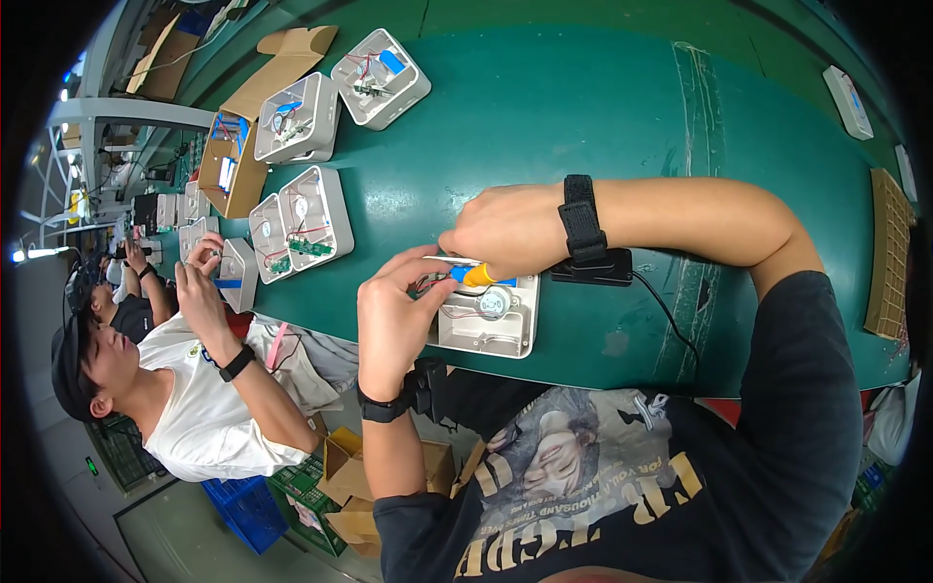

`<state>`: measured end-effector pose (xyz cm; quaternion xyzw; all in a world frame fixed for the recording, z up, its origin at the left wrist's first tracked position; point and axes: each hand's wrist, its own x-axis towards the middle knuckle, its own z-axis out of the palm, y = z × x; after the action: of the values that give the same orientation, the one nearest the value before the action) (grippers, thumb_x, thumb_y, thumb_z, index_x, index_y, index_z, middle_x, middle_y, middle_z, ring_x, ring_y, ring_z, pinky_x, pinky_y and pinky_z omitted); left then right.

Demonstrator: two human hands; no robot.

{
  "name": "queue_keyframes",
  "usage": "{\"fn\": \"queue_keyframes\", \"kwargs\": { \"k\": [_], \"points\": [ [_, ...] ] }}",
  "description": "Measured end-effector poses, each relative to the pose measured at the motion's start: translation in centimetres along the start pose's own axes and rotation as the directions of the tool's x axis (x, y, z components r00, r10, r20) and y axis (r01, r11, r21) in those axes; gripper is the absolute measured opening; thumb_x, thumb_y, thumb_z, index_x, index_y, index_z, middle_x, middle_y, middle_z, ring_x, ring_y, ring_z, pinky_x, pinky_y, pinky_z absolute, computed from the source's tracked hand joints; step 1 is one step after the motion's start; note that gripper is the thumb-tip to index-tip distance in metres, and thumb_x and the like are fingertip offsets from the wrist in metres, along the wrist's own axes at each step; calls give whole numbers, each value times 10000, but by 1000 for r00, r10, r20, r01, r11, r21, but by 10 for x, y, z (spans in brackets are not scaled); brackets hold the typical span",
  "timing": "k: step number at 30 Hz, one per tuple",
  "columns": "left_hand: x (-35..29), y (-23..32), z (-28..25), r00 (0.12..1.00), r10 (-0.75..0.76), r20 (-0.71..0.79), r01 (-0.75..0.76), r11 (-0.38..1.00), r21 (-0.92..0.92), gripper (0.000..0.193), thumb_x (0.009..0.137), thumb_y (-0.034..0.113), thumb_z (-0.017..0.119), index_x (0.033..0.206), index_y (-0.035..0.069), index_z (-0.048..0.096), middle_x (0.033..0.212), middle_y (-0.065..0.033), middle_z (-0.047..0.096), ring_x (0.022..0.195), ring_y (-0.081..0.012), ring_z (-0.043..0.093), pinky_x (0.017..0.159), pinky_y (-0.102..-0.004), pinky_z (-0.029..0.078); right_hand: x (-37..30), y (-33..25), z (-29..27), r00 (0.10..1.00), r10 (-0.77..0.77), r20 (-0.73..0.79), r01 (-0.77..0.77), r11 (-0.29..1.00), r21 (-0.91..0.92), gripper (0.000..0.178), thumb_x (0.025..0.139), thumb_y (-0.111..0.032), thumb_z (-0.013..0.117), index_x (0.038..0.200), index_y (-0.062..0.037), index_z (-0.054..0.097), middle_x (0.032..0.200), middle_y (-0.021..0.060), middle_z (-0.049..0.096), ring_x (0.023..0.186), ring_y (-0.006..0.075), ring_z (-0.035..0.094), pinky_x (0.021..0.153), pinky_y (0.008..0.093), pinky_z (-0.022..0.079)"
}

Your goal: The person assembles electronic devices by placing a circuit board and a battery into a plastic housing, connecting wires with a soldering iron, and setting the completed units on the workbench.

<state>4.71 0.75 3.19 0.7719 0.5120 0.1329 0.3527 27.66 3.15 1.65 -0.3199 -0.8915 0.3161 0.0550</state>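
Note:
An open white plastic housing lies on the table in front of me, holding a round speaker and thin wires. Over its left part bends my left hand, thumb and fingers closing around a blue battery beside red and dark wires. My right hand reaches across the housing's far wall from the right, its fingers curled downward and mostly hidden. Below it, touching the blue battery, shows a yellow piece; whether it is worn on a finger or held, I cannot tell.
A black device with a cable lies right of the housing. Several similar housings with batteries and circuit boards stand at the far left, beside an open cardboard box. A co-worker sits at my left, hands raised over another housing.

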Motion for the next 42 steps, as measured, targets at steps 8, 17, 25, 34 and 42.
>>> {"fn": "queue_keyframes", "kwargs": {
  "k": [8, 17, 25, 34, 42],
  "points": [
    [-11, -8, -6, 976, 145, -164, -140, 989, 44, 217, 898, 53, 807, 1107, -2, 789, 1245, -176, 761, 1001, -270, 773, 854, -338, 610, -1, 1, 0, 1000, 18, 2, -18, 1000, 23, 252, 872, -87, 692, 1086, 33, 634, 848, 259, 722, 863, 463, 718, 752, 548, 564],
    [-69, -47, 4, 972, -55, -228, -10, 962, -271, 295, 962, 91, 767, 1231, -26, 734, 1120, -129, 750, 970, -188, 728, 742, -286, 579, -7, -3, -14, 998, 57, -25, -57, 998, -18, 452, 946, -270, 739, 1295, -12, 611, 989, 247, 737, 940, 452, 719, 818, 541, 572],
    [-59, -61, 12, 974, -39, -223, -33, 949, -312, 393, 942, 152, 792, 1296, 0, 711, 1028, -130, 746, 781, -188, 719, 688, -304, 564, -66, -41, -4, 993, 119, -25, -119, 993, 23, 810, 932, -462, 801, 1558, -59, 483, 1440, 238, 582, 1311, 415, 596, 1080, 483, 516],
    [-15, -43, -7, 994, 78, 70, -75, 996, -48, 450, 914, 190, 782, 1314, -3, 701, 1043, -173, 749, 787, -299, 721, 753, -425, 575, -91, -60, 47, 931, 232, -281, -229, 972, 44, 817, 964, -385, 791, 1609, -61, 410, 1505, 224, 514, 1346, 419, 560, 1125, 478, 486],
    [-39, -64, 6, 994, 98, -46, -106, 967, -233, 556, 896, 173, 810, 1401, -7, 661, 1114, -168, 721, 865, -264, 720, 793, -377, 580, -74, -55, 15, 944, 44, -327, -64, 996, -53, 454, 926, -238, 799, 1337, -75, 696, 1417, 155, 616, 1327, 359, 589, 1071, 479, 520]
  ]
}}
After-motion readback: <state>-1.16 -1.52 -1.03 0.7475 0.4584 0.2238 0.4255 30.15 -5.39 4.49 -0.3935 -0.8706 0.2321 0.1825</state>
